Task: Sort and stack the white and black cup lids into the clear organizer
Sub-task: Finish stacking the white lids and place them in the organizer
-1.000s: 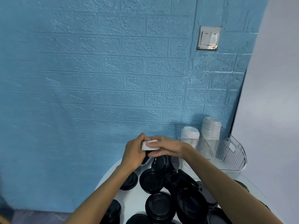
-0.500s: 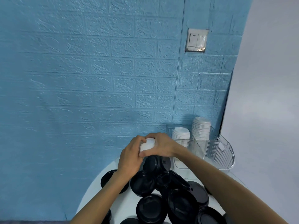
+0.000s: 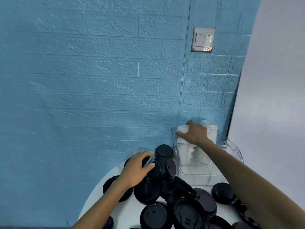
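Right hand (image 3: pixel 195 133) up at the rim of the clear organizer (image 3: pixel 231 148), fingers curled round a white lid (image 3: pixel 182 129) and setting it on the shorter white stack (image 3: pixel 184 151) directly beneath; taller white stack (image 3: pixel 209 131) just behind the knuckles, touching or nearly so. Left hand (image 3: pixel 137 167) low and nearer, fingers bent over a clear plastic piece (image 3: pixel 149 160) among the black lids (image 3: pixel 165 164), thumb pressed against one; whether pinching the plastic or a lid, cannot tell. Likely trouble: white lid dropped off-centre, then sliding down between stack and organizer wall. Also possible: back of the right hand nudging the taller stack and tipping it on withdrawal. Under the left hand, black lids piled loosely and overlapping on the round white table (image 3: pixel 99 204); a careless pull there probably enough to send some toward the table edge.
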Action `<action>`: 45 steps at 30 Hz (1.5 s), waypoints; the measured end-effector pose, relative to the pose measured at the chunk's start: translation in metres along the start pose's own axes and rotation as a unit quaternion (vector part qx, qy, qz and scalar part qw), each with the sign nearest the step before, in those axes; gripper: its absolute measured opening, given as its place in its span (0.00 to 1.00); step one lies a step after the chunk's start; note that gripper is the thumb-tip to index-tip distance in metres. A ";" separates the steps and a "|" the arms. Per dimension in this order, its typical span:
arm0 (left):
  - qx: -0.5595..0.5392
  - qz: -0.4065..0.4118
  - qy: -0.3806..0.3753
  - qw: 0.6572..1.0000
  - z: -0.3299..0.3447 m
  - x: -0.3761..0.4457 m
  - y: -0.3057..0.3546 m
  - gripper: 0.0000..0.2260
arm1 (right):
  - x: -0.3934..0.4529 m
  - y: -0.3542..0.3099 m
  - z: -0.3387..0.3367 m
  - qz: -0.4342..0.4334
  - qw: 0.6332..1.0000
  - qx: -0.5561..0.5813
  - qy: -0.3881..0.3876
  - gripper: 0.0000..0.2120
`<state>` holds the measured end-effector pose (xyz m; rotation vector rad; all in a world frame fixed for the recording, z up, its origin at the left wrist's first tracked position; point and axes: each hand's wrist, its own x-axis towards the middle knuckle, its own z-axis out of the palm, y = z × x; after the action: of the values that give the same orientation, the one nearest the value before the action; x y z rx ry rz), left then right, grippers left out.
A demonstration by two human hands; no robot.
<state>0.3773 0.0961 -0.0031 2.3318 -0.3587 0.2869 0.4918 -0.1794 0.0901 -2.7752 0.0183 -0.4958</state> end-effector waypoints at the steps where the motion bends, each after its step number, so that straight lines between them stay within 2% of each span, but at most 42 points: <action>1: -0.001 0.002 -0.006 1.000 0.001 0.000 0.001 0.18 | 0.000 0.002 0.003 -0.001 1.000 -0.012 -0.006 0.40; 4: 0.006 0.001 -0.025 1.000 0.003 0.001 0.005 0.22 | 0.000 0.005 0.007 -0.001 0.999 -0.037 -0.017 0.41; 11: 0.029 -0.003 -0.049 0.998 0.008 -0.001 0.010 0.26 | -0.005 0.001 0.009 0.003 0.999 -0.009 -0.054 0.41; 17: 0.122 -0.011 -0.083 0.989 0.010 0.000 0.018 0.37 | -0.007 -0.002 0.004 -0.009 0.996 -0.002 -0.085 0.33; 20: 0.154 -0.004 -0.073 0.985 0.011 0.000 0.021 0.36 | -0.008 -0.001 0.006 -0.017 0.996 -0.003 -0.087 0.32; 23: 0.120 -0.010 -0.051 0.991 0.009 -0.001 0.022 0.33 | -0.010 0.001 0.011 -0.028 0.997 -0.026 -0.064 0.32; 27: -0.008 -0.035 -0.019 0.999 -0.002 -0.002 0.023 0.34 | -0.012 0.001 0.016 -0.044 0.997 -0.053 -0.039 0.30; 30: -0.109 -0.057 -0.004 0.992 -0.010 -0.002 0.021 0.32 | -0.014 0.003 0.017 -0.055 0.996 -0.058 -0.039 0.30; 36: -0.190 -0.066 0.022 0.979 -0.015 -0.004 0.019 0.25 | -0.018 0.009 0.015 -0.064 0.995 -0.060 -0.037 0.30; 39: -0.191 -0.059 0.008 0.980 -0.012 -0.007 0.022 0.26 | -0.021 0.006 0.017 -0.058 0.996 -0.069 -0.030 0.29; 45: -0.097 -0.024 -0.028 0.995 -0.006 -0.010 0.026 0.28 | -0.022 0.002 0.014 -0.025 0.998 -0.037 -0.052 0.28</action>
<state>0.3583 0.0843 0.0142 2.1565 -0.3419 0.1558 0.4763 -0.1752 0.0698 -2.8759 -0.0584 -0.3688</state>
